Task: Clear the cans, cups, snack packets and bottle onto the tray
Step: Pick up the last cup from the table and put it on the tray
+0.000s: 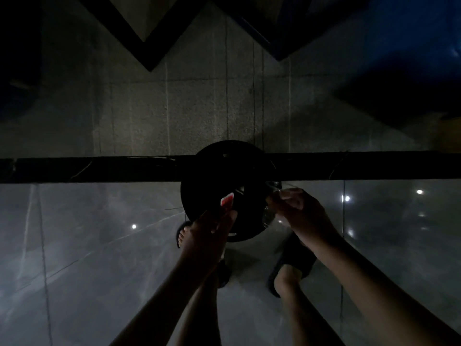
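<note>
The scene is very dark. A round black tray (pixel 219 168) is held above the floor in the middle of the view. On its near left part lies a red snack packet (pixel 227 201). My left hand (pixel 212 226) grips the tray's near rim, thumb on top beside the packet. My right hand (pixel 296 208) is at the tray's right rim, its fingers curled round a clear cup (pixel 273 185) whose glassy body shows above and below the fingers. Anything else on the tray is lost in the dark.
My feet in black slippers (pixel 294 260) stand on glossy grey tiles (pixel 99 245) below the tray. A black threshold strip (pixel 87 169) crosses the floor, with rough pale floor (pixel 174 108) beyond. Dark angular frames (pixel 149 58) sit at the top and a dark blue mass (pixel 411 58) at the upper right.
</note>
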A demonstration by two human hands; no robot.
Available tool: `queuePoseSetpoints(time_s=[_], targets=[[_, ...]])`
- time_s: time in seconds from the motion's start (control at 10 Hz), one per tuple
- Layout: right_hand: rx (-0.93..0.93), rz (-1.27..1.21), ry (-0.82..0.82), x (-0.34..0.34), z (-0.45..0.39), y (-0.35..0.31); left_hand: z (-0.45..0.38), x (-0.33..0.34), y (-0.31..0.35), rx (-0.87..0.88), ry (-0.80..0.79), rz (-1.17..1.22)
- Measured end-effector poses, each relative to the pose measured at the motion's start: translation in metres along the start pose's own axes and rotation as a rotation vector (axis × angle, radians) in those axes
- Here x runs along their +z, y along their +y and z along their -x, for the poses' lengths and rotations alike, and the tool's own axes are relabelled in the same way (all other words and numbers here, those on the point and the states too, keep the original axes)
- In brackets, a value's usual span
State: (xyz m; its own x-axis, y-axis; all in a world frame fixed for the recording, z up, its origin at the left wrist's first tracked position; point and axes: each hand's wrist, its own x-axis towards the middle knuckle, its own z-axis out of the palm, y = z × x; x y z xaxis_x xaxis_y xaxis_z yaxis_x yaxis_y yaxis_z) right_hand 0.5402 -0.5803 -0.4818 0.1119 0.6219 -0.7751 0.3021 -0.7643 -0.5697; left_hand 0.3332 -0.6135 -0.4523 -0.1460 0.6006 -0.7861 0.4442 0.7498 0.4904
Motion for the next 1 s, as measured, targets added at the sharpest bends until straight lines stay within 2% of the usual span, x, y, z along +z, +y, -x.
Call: queuePoseSetpoints(time_s=[0.1, 0.2, 0.3, 0.4, 0.5, 0.7, 0.8, 1.0], targets=[[-0.009, -0.018, 0.013, -0.004, 0.002, 0.003, -0.035, 0.012, -0.010, 0.106, 0.018, -0.186], [-0.033, 0.017, 0.000, -0.007, 0.006, 0.002, -0.056, 0.020, -0.007, 0.161, 0.072, -0.220], [-0.027, 0.038, -0.006, -0.009, 0.012, 0.001, -0.086, 0.031, 0.006, 0.192, 0.094, -0.465], [-0.040, 0.070, -0.014, -0.009, 0.014, -0.001, -0.100, 0.032, 0.010, 0.127, 0.075, -0.590], [-0.050, 0.148, -0.041, -0.009, 0.015, -0.006, -0.099, 0.024, 0.012, 0.172, 0.018, -0.563], [-0.053, 0.205, -0.077, -0.008, 0.017, -0.015, -0.061, -0.006, 0.000, 0.388, 0.122, -0.565], [-0.091, 0.226, -0.092, -0.007, 0.018, -0.016, -0.050, -0.021, -0.006, 0.382, 0.148, -0.642], [-0.213, 0.426, -0.057, 0.005, 0.021, -0.015, -0.030, -0.041, -0.033, 0.485, 0.075, -0.751]])
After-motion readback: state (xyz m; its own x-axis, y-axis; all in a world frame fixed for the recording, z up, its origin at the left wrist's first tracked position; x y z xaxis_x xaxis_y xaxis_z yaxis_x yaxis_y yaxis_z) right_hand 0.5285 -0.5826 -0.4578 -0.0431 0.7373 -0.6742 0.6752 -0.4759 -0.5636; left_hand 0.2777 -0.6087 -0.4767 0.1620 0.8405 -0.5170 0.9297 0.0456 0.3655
